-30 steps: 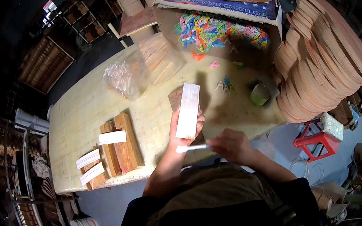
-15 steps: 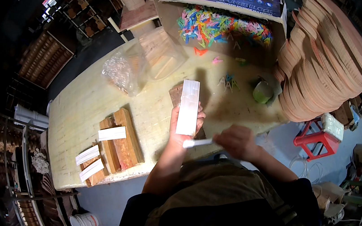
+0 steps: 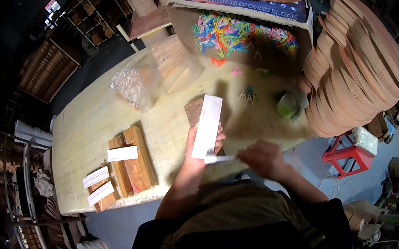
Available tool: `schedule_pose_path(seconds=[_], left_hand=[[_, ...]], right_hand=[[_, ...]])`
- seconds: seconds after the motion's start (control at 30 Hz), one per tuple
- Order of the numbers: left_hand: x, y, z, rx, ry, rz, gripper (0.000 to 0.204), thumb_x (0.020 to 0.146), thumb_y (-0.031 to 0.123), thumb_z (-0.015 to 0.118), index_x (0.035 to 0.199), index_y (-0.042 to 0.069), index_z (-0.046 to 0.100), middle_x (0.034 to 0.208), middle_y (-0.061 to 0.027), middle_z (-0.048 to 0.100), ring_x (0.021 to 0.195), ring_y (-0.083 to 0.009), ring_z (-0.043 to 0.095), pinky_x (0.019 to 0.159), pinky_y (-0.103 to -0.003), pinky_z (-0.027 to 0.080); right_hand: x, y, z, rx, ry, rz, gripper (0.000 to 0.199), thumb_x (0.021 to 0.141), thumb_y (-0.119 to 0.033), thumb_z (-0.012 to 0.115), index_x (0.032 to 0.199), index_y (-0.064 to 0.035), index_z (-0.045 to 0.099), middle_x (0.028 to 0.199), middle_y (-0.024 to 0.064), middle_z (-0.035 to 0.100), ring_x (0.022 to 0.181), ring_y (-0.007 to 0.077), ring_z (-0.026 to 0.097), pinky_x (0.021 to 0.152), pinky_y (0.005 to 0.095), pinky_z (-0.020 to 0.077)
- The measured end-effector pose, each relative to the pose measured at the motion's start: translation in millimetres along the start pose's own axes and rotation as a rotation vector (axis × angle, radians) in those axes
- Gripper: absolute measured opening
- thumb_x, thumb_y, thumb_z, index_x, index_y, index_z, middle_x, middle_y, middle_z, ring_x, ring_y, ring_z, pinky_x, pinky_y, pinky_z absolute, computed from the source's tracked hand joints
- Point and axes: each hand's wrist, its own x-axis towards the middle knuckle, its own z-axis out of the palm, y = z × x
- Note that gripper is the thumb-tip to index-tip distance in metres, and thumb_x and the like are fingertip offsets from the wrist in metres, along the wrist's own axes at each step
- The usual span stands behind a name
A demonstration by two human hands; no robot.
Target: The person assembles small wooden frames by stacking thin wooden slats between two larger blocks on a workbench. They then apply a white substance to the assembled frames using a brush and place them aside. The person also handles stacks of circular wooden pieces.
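So the left hand is gripping a wooden block with a long white paper strip laid over its face, held up just above the near edge of the pale workbench, pretty much dead centre of the view. The block's brown end pokes out at about 11 o'clock from the strip. The right hand sits at roughly 4 o'clock from the left one, fingers pinched shut on the loose tail of that paper, which runs sideways between the two hands at the strip's lower end. Over at 9 o'clock on the bench there's a little cluster of wooden blocks, some with white labels across them, two more labelled ones right at the near edge. At 11 o'clock sits a crumpled clear plastic bag beside a clear bag of light wood pieces. At 1 o'clock is an open cardboard box full of colourful little clothespins, a few spilled on the table. A green tape roll sits at 3 o'clock, next to a huge leaning stack of round cardboard discs. A red plastic stool is on the floor at 4 o'clock.
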Motion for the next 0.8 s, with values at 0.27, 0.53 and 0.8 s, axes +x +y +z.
schedule_pose_path(seconds=[0.27, 0.53, 0.8], left_hand=[[0, -11, 10, 0.164, -0.154, -0.016, 0.054, 0.085, 0.036, 0.056, 0.120, -0.005, 0.047, 0.095, -0.0090, 0.051, 0.077, -0.0175, 0.047, 0.056, -0.026, 0.042], [-8, -12, 3, 0.182, -0.124, 0.002, 0.055, 0.086, 0.037, 0.056, 0.122, -0.004, 0.047, 0.100, -0.0110, 0.053, 0.080, -0.0200, 0.049, 0.057, -0.027, 0.043], [-15, -5, 0, 0.005, -0.093, 0.027, 0.052, 0.090, 0.036, 0.051, 0.121, -0.007, 0.050, 0.100, -0.0174, 0.061, 0.073, -0.0240, 0.057, 0.053, -0.032, 0.042]], right_hand=[[20, 32, 7, -0.167, 0.225, 0.119, 0.018, 0.073, -0.005, 0.075, 0.091, -0.0061, 0.072, 0.079, 0.0081, 0.066, 0.065, 0.0238, 0.063, 0.056, 0.0332, 0.0498], [27, 26, 9, -0.079, 0.269, 0.303, 0.018, 0.073, -0.003, 0.075, 0.091, -0.0047, 0.070, 0.080, 0.0112, 0.066, 0.063, 0.0255, 0.062, 0.056, 0.0360, 0.0495], [7, -11, 23, 0.037, 0.061, 0.087, 0.024, 0.075, -0.004, 0.072, 0.098, -0.0064, 0.071, 0.080, 0.0090, 0.065, 0.068, 0.0251, 0.062, 0.057, 0.0361, 0.0498]])
